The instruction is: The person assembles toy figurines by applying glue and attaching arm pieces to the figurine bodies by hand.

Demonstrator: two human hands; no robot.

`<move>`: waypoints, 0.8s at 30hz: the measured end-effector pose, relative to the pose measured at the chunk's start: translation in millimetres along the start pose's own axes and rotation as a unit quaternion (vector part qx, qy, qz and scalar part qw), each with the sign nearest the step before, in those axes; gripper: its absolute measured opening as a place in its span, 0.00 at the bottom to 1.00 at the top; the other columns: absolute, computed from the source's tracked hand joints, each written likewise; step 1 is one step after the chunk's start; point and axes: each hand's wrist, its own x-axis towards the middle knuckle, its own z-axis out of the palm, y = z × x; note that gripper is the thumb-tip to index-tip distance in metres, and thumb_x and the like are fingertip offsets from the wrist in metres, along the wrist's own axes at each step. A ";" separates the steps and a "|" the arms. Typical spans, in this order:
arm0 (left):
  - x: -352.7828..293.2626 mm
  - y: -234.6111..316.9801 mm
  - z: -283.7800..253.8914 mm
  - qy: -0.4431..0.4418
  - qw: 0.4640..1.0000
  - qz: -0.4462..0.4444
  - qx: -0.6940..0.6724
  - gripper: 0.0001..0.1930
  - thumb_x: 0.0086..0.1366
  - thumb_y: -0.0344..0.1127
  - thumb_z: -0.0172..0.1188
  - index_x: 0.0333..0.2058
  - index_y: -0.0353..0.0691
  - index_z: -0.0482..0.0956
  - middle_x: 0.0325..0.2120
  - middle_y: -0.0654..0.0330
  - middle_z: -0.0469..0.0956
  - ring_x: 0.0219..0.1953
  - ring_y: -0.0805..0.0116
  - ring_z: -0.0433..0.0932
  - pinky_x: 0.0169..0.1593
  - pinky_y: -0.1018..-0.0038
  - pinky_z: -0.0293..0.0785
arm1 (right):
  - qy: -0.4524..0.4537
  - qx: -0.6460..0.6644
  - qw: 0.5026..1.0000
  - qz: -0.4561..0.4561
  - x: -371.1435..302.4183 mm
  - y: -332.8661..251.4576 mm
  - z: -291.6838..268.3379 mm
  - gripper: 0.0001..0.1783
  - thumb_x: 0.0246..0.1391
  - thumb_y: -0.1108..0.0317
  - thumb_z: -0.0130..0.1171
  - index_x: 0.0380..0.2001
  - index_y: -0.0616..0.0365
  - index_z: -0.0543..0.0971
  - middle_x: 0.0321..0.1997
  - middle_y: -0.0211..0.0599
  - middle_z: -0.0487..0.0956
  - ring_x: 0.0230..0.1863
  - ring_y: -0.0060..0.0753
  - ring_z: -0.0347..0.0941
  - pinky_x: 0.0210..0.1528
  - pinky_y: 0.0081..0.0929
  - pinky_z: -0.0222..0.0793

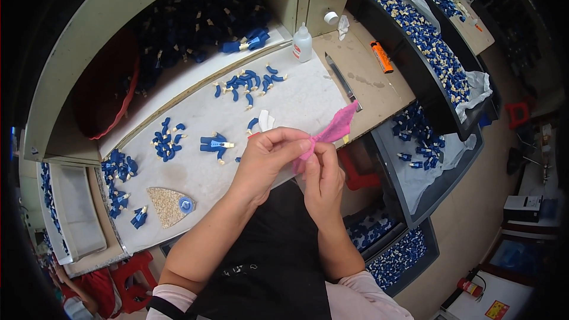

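Observation:
Close in front of my body, above the front edge of the work surface, I hold a thin piece of pink cloth [339, 123]. My left hand [268, 157] pinches it between thumb and fingers. My right hand [325, 179] grips the same cloth from the right; part of it is bunched and hidden between the fingers. Just beyond my left hand lie a scrap of white paper [266, 120] and a blue curved arm piece [253, 124]. To the left, a blue figure body [214, 144] with beige ends rests on the white work surface [195, 104].
Loose blue arm pieces [249, 82] lie farther back. A white squeeze bottle [302, 44], a thin metal tool [342, 80] and an orange tube [382, 57] stand or lie behind. Black bins [409, 35] of blue parts line the right. A stone-patterned wedge [166, 206] sits left.

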 end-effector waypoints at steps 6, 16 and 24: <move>0.1 -4.2 1.5 0.001 0.999 0.013 -0.031 0.05 0.56 0.29 0.56 0.31 0.34 0.75 0.22 0.63 0.74 0.19 0.78 0.70 0.23 0.83 0.67 | -0.024 0.067 0.997 0.036 2.8 -6.6 0.7 0.08 0.57 0.67 0.44 0.33 0.62 0.68 0.19 0.38 0.70 0.20 0.27 0.68 0.23 0.23 0.63; 0.1 -8.8 13.3 0.023 0.996 -0.023 -0.079 0.08 0.56 0.30 0.55 0.33 0.32 0.73 0.22 0.62 0.73 0.18 0.78 0.69 0.19 0.83 0.66 | -0.101 0.362 0.916 0.137 0.4 6.2 -8.9 0.09 0.59 0.65 0.41 0.32 0.60 0.68 0.17 0.30 0.67 0.16 0.15 0.59 0.18 0.12 0.55; 30.4 6.8 29.5 0.037 0.992 -0.006 -0.117 0.07 0.55 0.29 0.56 0.33 0.34 0.75 0.28 0.63 0.74 0.33 0.77 0.71 0.38 0.82 0.67 | -0.084 0.378 0.902 0.193 2.8 6.6 -29.9 0.08 0.58 0.67 0.40 0.30 0.60 0.67 0.17 0.32 0.67 0.15 0.17 0.59 0.17 0.13 0.55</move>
